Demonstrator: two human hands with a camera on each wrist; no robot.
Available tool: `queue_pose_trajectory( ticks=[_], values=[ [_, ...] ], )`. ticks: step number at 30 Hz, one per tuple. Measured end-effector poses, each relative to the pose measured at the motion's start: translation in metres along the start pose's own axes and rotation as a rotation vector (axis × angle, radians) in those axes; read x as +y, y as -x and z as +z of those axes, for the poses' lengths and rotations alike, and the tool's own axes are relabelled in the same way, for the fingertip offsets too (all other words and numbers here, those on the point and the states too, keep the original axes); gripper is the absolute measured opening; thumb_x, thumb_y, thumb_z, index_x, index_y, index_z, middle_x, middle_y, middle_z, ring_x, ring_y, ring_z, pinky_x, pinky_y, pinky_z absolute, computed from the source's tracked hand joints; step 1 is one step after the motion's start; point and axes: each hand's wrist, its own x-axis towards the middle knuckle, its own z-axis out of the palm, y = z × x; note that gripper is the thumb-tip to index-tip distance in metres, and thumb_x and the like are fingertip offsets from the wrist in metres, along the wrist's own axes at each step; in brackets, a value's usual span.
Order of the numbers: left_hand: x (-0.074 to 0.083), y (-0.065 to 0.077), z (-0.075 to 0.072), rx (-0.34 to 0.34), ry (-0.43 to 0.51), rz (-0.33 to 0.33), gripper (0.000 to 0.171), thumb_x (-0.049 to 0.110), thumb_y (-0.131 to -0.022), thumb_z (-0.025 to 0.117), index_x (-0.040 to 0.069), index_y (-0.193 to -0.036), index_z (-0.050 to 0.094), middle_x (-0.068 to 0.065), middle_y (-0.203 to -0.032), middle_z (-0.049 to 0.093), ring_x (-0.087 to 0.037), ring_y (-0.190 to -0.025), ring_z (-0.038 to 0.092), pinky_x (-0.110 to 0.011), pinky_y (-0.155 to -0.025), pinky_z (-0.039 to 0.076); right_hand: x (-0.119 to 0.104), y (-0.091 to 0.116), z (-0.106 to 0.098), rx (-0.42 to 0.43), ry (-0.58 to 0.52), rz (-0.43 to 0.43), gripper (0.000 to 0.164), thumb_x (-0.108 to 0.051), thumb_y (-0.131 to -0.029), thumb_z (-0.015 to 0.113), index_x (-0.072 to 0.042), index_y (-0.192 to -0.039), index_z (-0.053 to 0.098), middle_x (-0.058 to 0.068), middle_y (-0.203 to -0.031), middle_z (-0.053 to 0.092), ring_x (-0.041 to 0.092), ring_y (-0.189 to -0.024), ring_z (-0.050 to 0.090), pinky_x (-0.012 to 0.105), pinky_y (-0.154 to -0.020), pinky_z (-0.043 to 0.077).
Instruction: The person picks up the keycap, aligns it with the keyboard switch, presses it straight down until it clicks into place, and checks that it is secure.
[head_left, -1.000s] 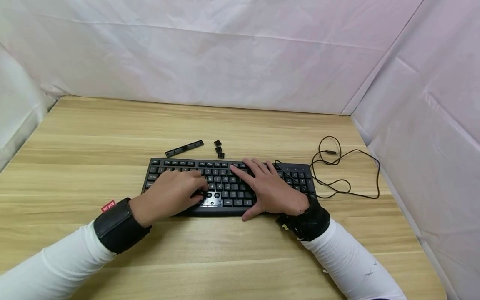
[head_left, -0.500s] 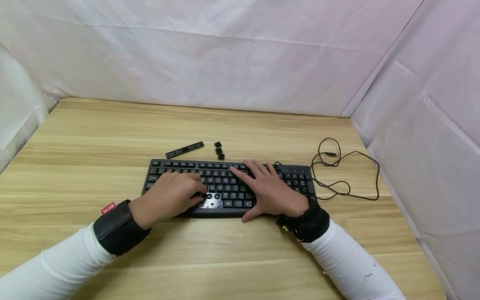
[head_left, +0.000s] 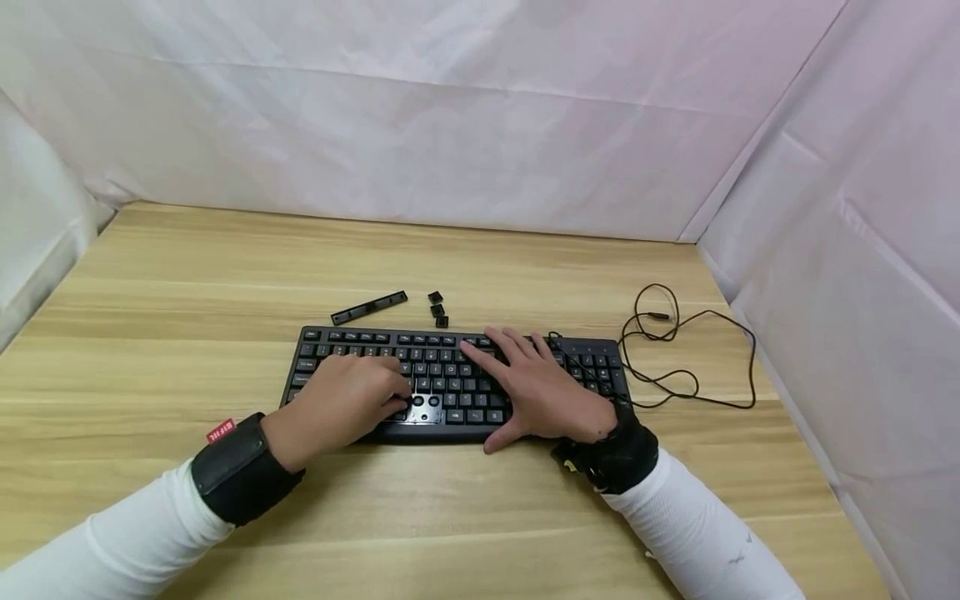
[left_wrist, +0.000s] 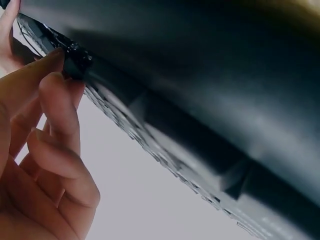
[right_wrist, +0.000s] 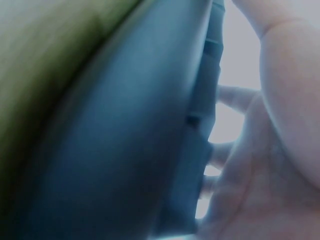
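A black keyboard [head_left: 442,435] lies flat on the wooden table. Several keys are off it in the bottom row, baring a pale patch [head_left: 424,413] with round posts. My left hand [head_left: 347,398] is over the left half, beside that patch. In the left wrist view its thumb and index finger [left_wrist: 59,95] pinch a small black keycap [left_wrist: 75,69] at the keyboard; whether it is seated cannot be seen. My right hand [head_left: 536,392] rests spread over the right part, its thumb [head_left: 501,437] at the front edge and its fingers across the keys.
Behind the keyboard lie a long black space bar [head_left: 369,307], underside up, and loose keycaps [head_left: 437,310] in a short line. The keyboard's thin cable [head_left: 686,393] loops on the right of the wooden table [head_left: 420,525]. White cloth [head_left: 405,108] hangs behind and at the sides.
The whole scene sits slightly lower in the head view. Both hands keep nearly the same place on the keyboard, and the loose keys stay where they were.
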Motion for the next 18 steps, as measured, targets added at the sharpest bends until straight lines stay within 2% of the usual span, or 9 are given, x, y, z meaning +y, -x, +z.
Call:
queue_pose_trajectory(
  ticks=[5, 10, 13, 18],
  values=[
    [0.0014, 0.0003, 0.0026, 0.014, -0.012, 0.013, 0.009, 0.014, -0.075, 0.077, 0.021, -0.071, 0.074, 0.009, -0.064, 0.053, -0.003, -0.049, 0.043, -0.023, -0.04, 0.042, -0.0012, 0.0014, 0.0, 0.001, 0.0, -0.004, 0.122, -0.077, -0.055, 0.065, -0.024, -0.152, 0.014, 0.019, -0.153, 0.019, 0.035, -0.137, 0.014, 0.067, -0.104, 0.018],
    [0.0037, -0.0005, 0.0049, 0.048, -0.032, 0.041, 0.016, 0.009, -0.077, 0.074, 0.02, -0.066, 0.072, 0.01, -0.059, 0.049, -0.003, -0.048, 0.04, -0.022, -0.038, 0.038, -0.0019, 0.0046, -0.0009, 0.005, -0.008, 0.008, 0.123, -0.076, -0.055, 0.067, -0.024, -0.152, 0.014, 0.019, -0.153, 0.019, 0.034, -0.137, 0.013, 0.068, -0.104, 0.018],
    [0.0044, -0.0009, 0.0044, 0.049, -0.032, 0.042, 0.014, 0.011, -0.077, 0.074, 0.02, -0.067, 0.073, 0.01, -0.06, 0.052, -0.002, -0.05, 0.044, -0.024, -0.039, 0.042, -0.0016, 0.0057, -0.0009, 0.005, -0.01, 0.013, 0.123, -0.076, -0.054, 0.067, -0.025, -0.152, 0.014, 0.019, -0.153, 0.019, 0.035, -0.137, 0.013, 0.067, -0.104, 0.017],
    [0.0002, 0.0, -0.0004, 0.035, -0.009, 0.018, 0.007, 0.015, -0.075, 0.077, 0.021, -0.072, 0.075, 0.009, -0.07, 0.066, -0.005, -0.061, 0.058, -0.029, -0.049, 0.052, -0.0015, 0.0028, -0.0004, 0.008, -0.013, 0.004, 0.123, -0.077, -0.055, 0.066, -0.025, -0.152, 0.013, 0.018, -0.153, 0.019, 0.035, -0.137, 0.013, 0.067, -0.104, 0.018]
  ],
)
